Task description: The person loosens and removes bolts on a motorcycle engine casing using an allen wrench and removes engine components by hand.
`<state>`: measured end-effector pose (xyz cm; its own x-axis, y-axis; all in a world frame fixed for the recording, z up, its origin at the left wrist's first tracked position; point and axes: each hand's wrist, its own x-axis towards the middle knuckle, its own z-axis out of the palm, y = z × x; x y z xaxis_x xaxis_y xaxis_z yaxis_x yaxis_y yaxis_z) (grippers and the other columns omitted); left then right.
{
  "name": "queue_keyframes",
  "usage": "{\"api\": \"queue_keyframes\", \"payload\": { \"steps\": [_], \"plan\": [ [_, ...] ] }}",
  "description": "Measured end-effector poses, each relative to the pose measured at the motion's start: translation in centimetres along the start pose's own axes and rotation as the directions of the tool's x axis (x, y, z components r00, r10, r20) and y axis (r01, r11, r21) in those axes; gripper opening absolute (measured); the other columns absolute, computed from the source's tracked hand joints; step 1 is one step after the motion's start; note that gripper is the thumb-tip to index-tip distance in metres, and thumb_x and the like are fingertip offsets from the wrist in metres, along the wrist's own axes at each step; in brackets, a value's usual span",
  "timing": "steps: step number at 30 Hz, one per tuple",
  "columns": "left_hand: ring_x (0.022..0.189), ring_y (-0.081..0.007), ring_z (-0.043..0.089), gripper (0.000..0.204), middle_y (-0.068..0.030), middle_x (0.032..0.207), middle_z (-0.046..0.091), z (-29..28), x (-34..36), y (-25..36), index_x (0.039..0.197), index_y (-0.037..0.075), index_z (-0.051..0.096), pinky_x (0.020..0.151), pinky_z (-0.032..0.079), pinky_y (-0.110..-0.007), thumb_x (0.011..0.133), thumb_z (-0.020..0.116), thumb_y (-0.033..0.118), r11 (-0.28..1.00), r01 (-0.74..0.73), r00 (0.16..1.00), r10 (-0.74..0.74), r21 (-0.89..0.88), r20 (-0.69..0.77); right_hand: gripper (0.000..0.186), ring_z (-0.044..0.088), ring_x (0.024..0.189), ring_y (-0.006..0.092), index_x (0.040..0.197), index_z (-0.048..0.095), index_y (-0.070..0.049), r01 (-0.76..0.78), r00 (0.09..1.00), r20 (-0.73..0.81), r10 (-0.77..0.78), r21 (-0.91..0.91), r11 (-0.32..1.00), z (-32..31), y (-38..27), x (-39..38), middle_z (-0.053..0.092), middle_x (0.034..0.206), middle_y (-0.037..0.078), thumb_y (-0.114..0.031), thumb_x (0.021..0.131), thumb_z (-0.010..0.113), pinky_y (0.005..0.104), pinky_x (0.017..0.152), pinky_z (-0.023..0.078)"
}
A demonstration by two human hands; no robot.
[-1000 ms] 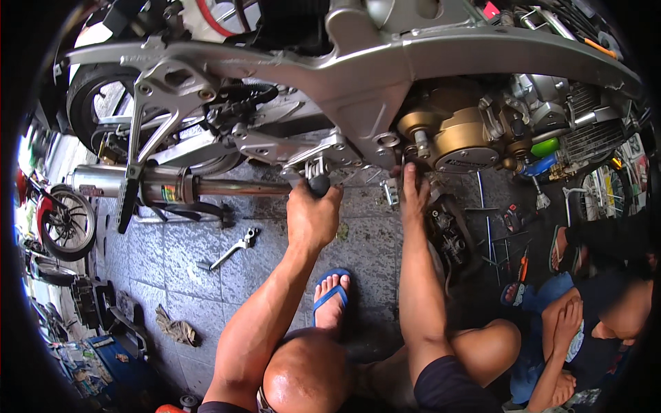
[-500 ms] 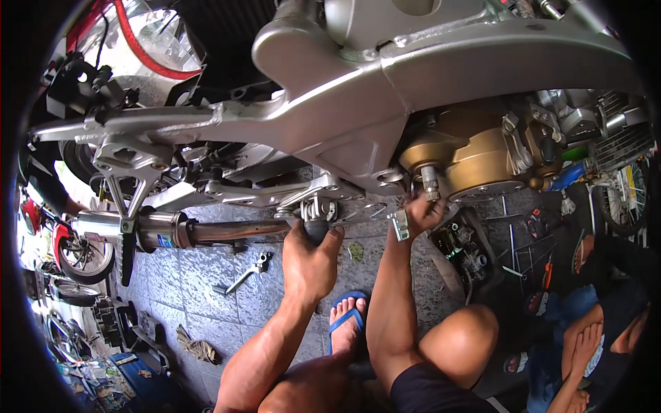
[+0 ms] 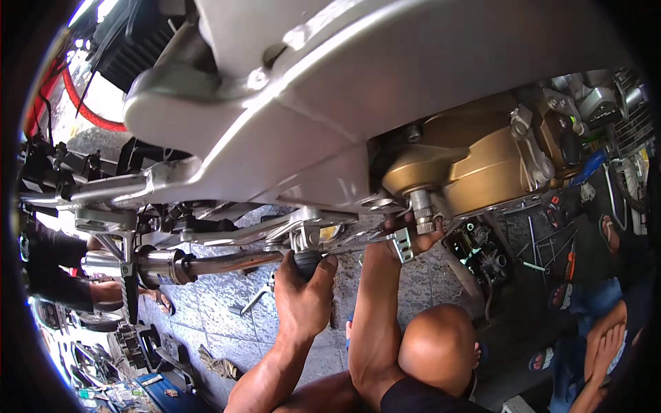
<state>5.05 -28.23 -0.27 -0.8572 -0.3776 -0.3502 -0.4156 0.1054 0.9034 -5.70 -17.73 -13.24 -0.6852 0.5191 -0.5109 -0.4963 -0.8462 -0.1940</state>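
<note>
A motorcycle with a broad silver frame (image 3: 303, 138) stands across the view. My left hand (image 3: 303, 299) is closed around the black rubber end of a footpeg (image 3: 307, 261), below a silver bracket. Forward of it, the metal foot plate of a pedal (image 3: 401, 246) crosses in front of my right wrist. My right hand (image 3: 420, 239) is raised just under a splined shaft (image 3: 423, 210), which sticks out of the gold engine cover (image 3: 482, 162). Its visible fingers are apart, with some hidden in shadow behind the pedal and shaft; I see nothing in them.
On the tiled floor lie a metal lever (image 3: 256, 300), a rag (image 3: 219, 363) and an orange-handled screwdriver (image 3: 571, 260). A tray of parts (image 3: 475, 251) sits below the engine. The exhaust pipe (image 3: 224, 263) runs left. People are at both sides, one with bare legs (image 3: 107, 294).
My view has come closer to the frame and shifted. My right hand has dropped slightly from beside the shaft to below its end. My left hand keeps its grip. A person's legs now show at left.
</note>
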Motion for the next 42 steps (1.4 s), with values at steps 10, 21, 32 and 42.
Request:
{"api": "queue_keyframes", "payload": {
  "steps": [10, 21, 32, 42],
  "plan": [
    [0.042, -0.0084, 0.043, 0.015, 0.0010, 0.056, 0.049, -0.5, -0.5, -2.3, 0.076, 0.005, 0.053, 0.038, 0.032, -0.025, 0.085, 0.060, 0.014, 0.996, -0.073, 0.997, 0.073, -0.056, -0.008, 0.041, 0.059, 0.090, 0.0172, 0.114, 0.057, -0.009, -0.083, 0.992, 0.092, 0.082, 0.002, 0.997, -3.4, 0.3, -0.6, 0.061, 0.106, 0.006, -0.039, 0.086, 0.054, 0.0321, 0.072, 0.047],
    [0.076, -0.0288, 0.063, 0.040, -0.0228, 0.078, 0.065, -0.1, -0.3, -1.0, 0.088, -0.011, 0.060, 0.073, 0.048, -0.038, 0.076, 0.065, 0.027, 0.977, -0.186, 0.977, 0.196, 0.108, -0.084, 0.062, 0.056, 0.102, 0.0228, 0.125, 0.050, 0.002, 0.260, 0.944, 0.327, -0.038, -0.672, 0.694, -2.2, -6.0, 0.7, 0.057, 0.117, 0.011, -0.053, 0.096, 0.042, 0.0350, 0.087, 0.044],
    [0.058, -0.0197, 0.057, 0.032, -0.0085, 0.067, 0.061, -0.5, -0.8, -1.9, 0.089, -0.007, 0.061, 0.056, 0.046, -0.034, 0.079, 0.067, 0.023, 0.985, -0.167, 0.984, 0.163, -0.054, -0.066, 0.034, 0.059, 0.084, 0.0422, 0.096, 0.059, 0.001, 0.825, 0.556, 0.814, 0.165, -0.516, -0.231, 3.5, -12.6, -10.2, 0.062, 0.092, 0.023, -0.031, 0.098, 0.046, 0.0443, 0.073, 0.045],
    [0.099, -0.0384, 0.053, 0.031, -0.0211, 0.104, 0.056, -1.8, -4.5, -1.5, 0.105, -0.003, 0.060, 0.088, 0.041, -0.044, 0.082, 0.064, 0.018, 0.677, -0.569, 0.626, 0.725, 0.468, -0.288, 0.024, 0.064, 0.063, 0.0211, 0.095, 0.062, 0.002, 0.617, 0.710, 0.640, 0.294, -0.766, 0.180, 6.4, -9.7, -10.5, 0.062, 0.072, 0.010, -0.021, 0.095, 0.054, 0.0314, 0.058, 0.051]
  ]
}}
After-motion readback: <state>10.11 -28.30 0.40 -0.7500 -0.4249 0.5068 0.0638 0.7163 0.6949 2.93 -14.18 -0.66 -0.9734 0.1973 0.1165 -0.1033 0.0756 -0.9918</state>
